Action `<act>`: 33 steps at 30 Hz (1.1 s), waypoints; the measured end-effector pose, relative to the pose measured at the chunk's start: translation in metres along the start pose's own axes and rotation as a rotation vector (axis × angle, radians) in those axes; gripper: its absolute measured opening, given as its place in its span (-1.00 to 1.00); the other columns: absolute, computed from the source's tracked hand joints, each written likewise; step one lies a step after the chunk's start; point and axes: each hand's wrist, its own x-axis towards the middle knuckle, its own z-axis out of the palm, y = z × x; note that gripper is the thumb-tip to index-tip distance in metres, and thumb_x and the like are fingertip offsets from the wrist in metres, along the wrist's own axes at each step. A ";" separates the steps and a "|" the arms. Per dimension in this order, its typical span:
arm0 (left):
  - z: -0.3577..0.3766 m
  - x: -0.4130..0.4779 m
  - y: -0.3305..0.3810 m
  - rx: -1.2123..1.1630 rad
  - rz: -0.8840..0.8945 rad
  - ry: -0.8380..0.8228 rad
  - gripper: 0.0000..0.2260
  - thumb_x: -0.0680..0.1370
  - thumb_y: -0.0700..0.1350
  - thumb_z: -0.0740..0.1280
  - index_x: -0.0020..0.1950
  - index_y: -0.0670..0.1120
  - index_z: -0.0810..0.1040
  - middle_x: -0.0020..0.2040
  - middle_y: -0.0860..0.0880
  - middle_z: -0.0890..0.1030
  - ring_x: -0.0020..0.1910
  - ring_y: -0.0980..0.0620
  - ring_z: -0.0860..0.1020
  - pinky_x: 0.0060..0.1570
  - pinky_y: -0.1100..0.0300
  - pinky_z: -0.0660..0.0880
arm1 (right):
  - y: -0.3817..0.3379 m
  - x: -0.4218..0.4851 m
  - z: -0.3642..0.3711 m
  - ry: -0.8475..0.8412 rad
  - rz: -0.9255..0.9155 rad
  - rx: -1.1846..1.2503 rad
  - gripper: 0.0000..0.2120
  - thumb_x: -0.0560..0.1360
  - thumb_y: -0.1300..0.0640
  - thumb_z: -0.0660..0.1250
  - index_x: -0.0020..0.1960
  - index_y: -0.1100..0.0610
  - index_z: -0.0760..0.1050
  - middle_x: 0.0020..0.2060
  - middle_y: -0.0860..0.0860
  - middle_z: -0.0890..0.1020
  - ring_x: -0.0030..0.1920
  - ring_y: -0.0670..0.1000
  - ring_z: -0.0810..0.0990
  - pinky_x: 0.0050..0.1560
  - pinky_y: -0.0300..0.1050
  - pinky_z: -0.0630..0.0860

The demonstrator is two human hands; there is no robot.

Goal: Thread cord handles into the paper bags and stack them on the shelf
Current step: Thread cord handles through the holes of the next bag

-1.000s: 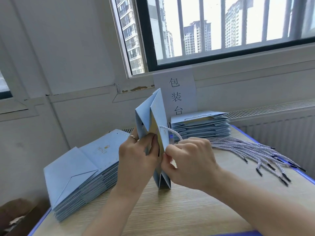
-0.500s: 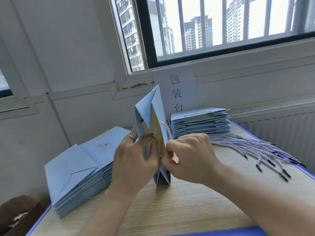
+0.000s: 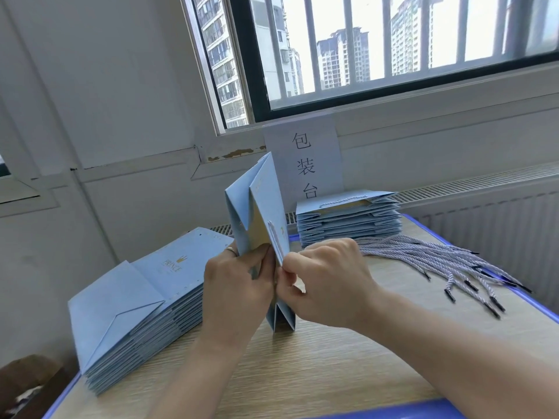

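A light-blue paper bag stands on edge in the middle of the wooden table, its mouth side facing me. My left hand grips the bag's near edge, thumb on one panel. My right hand pinches the edge of the right panel, where a short loop of white-and-blue cord lies flat against the paper. The cord's end is hidden under my fingers.
A flat stack of blue bags lies at the left. A second stack with a cord handle on top sits at the back. A bundle of loose cords spreads to the right. A paper sign leans on the wall.
The free length of cord that arched to the right has been drawn through; only a short loop now lies tight against the panel. Both hands stay at the bag's edge.
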 end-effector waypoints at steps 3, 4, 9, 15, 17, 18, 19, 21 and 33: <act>-0.001 0.002 0.000 0.010 -0.010 0.010 -0.79 0.44 -0.14 0.36 -0.40 0.00 0.54 -0.52 0.14 0.23 -0.50 0.17 0.28 -0.46 0.38 0.16 | 0.000 0.000 -0.001 0.003 -0.005 0.008 -0.70 0.43 0.07 0.23 -0.46 0.09 0.38 -0.62 -0.06 0.38 -0.59 0.03 0.35 -0.54 -0.21 0.28; -0.001 0.002 0.000 0.005 -0.016 0.013 -0.79 0.44 -0.14 0.37 -0.41 0.00 0.53 -0.52 0.13 0.23 -0.49 0.17 0.28 -0.46 0.37 0.15 | 0.000 0.001 -0.001 0.003 -0.007 0.009 -0.71 0.43 0.08 0.24 -0.46 0.09 0.37 -0.62 -0.05 0.37 -0.59 0.04 0.33 -0.54 -0.21 0.27; 0.002 -0.003 -0.002 -0.003 -0.022 -0.026 -0.85 0.45 -0.12 0.34 -0.27 0.05 0.42 -0.54 0.10 0.19 -0.47 0.07 0.19 -0.47 0.23 0.16 | -0.001 0.001 -0.001 0.011 -0.017 0.016 -0.69 0.44 0.09 0.22 -0.46 0.09 0.33 -0.62 -0.05 0.35 -0.60 0.05 0.32 -0.53 -0.22 0.21; 0.000 -0.003 -0.005 0.019 -0.005 -0.024 -0.83 0.46 -0.04 0.29 -0.34 0.00 0.45 -0.53 0.08 0.19 -0.49 0.07 0.17 -0.49 0.15 0.21 | 0.000 0.001 -0.002 -0.005 -0.024 0.035 -0.69 0.45 0.09 0.23 -0.45 0.09 0.33 -0.61 -0.06 0.34 -0.59 0.04 0.29 -0.54 -0.22 0.22; 0.000 -0.004 -0.006 0.002 -0.014 -0.027 -0.75 0.46 -0.07 0.29 -0.40 0.02 0.34 -0.53 0.09 0.17 -0.49 0.08 0.14 -0.48 0.20 0.17 | 0.000 0.001 -0.001 -0.003 -0.031 0.038 -0.68 0.46 0.09 0.23 -0.45 0.09 0.32 -0.61 -0.06 0.34 -0.60 0.04 0.29 -0.54 -0.22 0.22; 0.001 -0.004 -0.007 0.004 -0.016 -0.031 -0.68 0.45 -0.11 0.31 -0.44 0.05 0.25 -0.54 0.09 0.15 -0.49 0.08 0.13 -0.47 0.22 0.14 | -0.001 0.001 0.000 -0.002 -0.035 0.038 -0.68 0.47 0.09 0.22 -0.45 0.09 0.32 -0.61 -0.07 0.35 -0.60 0.04 0.30 -0.54 -0.21 0.23; 0.001 -0.004 -0.006 0.019 -0.014 -0.038 -0.63 0.44 -0.13 0.31 -0.45 0.09 0.20 -0.54 0.09 0.14 -0.50 0.08 0.13 -0.46 0.23 0.11 | -0.001 0.001 0.000 -0.001 -0.037 0.038 -0.68 0.47 0.09 0.23 -0.45 0.09 0.32 -0.61 -0.07 0.35 -0.60 0.04 0.30 -0.55 -0.21 0.23; 0.000 -0.003 -0.006 0.041 -0.015 -0.048 -0.63 0.44 -0.14 0.32 -0.45 0.08 0.20 -0.54 0.09 0.14 -0.50 0.09 0.13 -0.47 0.23 0.11 | -0.001 0.001 0.000 -0.003 -0.034 0.042 -0.69 0.47 0.09 0.23 -0.44 0.09 0.32 -0.61 -0.07 0.35 -0.59 0.04 0.30 -0.54 -0.21 0.24; 0.000 -0.011 -0.010 -0.005 -0.059 -0.031 -0.73 0.47 0.06 0.23 -0.37 -0.01 0.55 -0.51 0.04 0.33 -0.49 -0.02 0.28 -0.49 0.10 0.30 | 0.001 0.001 0.000 -0.017 -0.033 0.048 -0.69 0.48 0.07 0.22 -0.42 0.10 0.34 -0.60 -0.06 0.37 -0.58 0.04 0.33 -0.56 -0.17 0.29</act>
